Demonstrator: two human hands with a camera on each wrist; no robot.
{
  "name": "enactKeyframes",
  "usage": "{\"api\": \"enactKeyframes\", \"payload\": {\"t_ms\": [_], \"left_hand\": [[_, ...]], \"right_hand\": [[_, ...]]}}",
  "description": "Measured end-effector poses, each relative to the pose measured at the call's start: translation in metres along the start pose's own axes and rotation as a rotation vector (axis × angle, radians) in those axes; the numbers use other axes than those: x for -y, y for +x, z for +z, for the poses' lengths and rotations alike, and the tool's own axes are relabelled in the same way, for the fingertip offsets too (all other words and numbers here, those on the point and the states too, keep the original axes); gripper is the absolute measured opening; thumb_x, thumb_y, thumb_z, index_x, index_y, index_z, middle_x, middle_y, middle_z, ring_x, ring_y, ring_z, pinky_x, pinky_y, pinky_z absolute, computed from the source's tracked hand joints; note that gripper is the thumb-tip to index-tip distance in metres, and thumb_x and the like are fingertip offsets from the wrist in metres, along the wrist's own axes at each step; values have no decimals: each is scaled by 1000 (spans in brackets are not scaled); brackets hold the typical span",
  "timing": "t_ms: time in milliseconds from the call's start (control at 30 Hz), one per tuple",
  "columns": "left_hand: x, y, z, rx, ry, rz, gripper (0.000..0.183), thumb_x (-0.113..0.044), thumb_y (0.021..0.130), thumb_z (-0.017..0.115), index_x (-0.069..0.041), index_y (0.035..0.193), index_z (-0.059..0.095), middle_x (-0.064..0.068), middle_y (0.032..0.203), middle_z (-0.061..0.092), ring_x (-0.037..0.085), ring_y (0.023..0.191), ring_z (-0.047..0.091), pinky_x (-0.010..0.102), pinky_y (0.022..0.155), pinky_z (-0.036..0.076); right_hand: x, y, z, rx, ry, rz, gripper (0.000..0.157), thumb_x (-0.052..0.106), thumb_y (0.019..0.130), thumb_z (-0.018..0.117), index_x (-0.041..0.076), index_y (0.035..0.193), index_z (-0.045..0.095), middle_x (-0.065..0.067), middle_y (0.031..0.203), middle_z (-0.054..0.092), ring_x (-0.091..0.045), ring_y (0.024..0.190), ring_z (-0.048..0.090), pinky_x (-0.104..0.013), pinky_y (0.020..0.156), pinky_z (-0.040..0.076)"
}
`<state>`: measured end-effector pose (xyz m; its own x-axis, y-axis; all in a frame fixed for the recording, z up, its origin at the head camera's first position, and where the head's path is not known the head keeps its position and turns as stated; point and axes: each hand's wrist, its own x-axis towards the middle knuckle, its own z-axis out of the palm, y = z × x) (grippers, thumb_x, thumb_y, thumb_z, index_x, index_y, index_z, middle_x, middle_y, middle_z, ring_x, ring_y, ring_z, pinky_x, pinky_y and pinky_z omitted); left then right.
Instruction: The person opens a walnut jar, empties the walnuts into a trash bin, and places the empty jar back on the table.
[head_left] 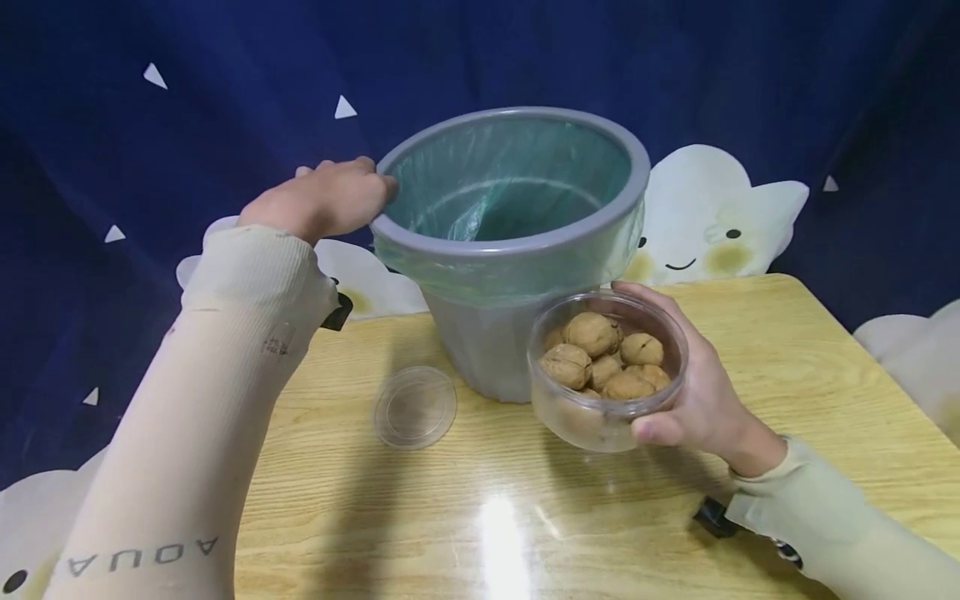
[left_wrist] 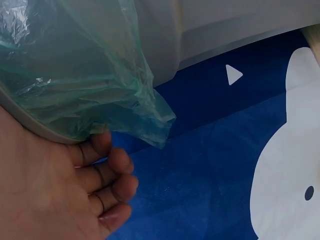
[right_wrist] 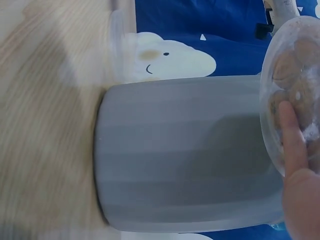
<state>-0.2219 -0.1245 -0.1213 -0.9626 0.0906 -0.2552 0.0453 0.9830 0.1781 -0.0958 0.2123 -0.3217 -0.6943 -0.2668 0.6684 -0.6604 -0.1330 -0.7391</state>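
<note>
A grey trash bin (head_left: 474, 350) with a green plastic liner (head_left: 510, 158) folded over its rim stands on the table. At the bin's left side my left hand (head_left: 318, 200) grips the rim; in the left wrist view that hand's fingers (left_wrist: 120, 189) curl under the rim beside the hanging liner edge. My right hand (head_left: 708, 396) holds a clear round plastic container (head_left: 581, 429) by its side, in front of the bin. Several walnuts (head_left: 592, 333) lie inside it. In the right wrist view a finger (right_wrist: 294, 137) supports the container from below.
A clear round lid (head_left: 415, 407) lies flat on the wooden table (head_left: 420, 525), left of the bin's base. Behind the table hangs a dark blue curtain (head_left: 247, 67) with white triangles and smiling clouds.
</note>
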Motion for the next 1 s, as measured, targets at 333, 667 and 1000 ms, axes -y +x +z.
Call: {"api": "enactKeyframes", "payload": {"t_ms": [333,667,1000], "left_hand": [[-6,4,-1,0,34,-4,66,-55,103,19,-16,155,32,13,163,35,52,155,17,77,112,26],[-9,9,1,-2,20,8,66,-55,103,20,-15,153,33,14,160,37,52,154,20,77,112,27],[-12,14,2,-10,23,10,66,-56,103,20,-15,153,33,15,160,37,52,154,21,77,111,29]], "right_hand": [[7,9,-12,-44,7,-68,112,36,67,97,-9,152,38,-15,146,61,-19,133,58,-26,109,44],[13,12,-24,-81,6,-117,107,35,69,95,-8,150,41,-14,144,64,-21,134,59,-28,105,42],[19,20,-35,-99,19,-184,102,33,71,94,-9,148,43,-16,142,66,-22,134,59,-25,109,42]]}}
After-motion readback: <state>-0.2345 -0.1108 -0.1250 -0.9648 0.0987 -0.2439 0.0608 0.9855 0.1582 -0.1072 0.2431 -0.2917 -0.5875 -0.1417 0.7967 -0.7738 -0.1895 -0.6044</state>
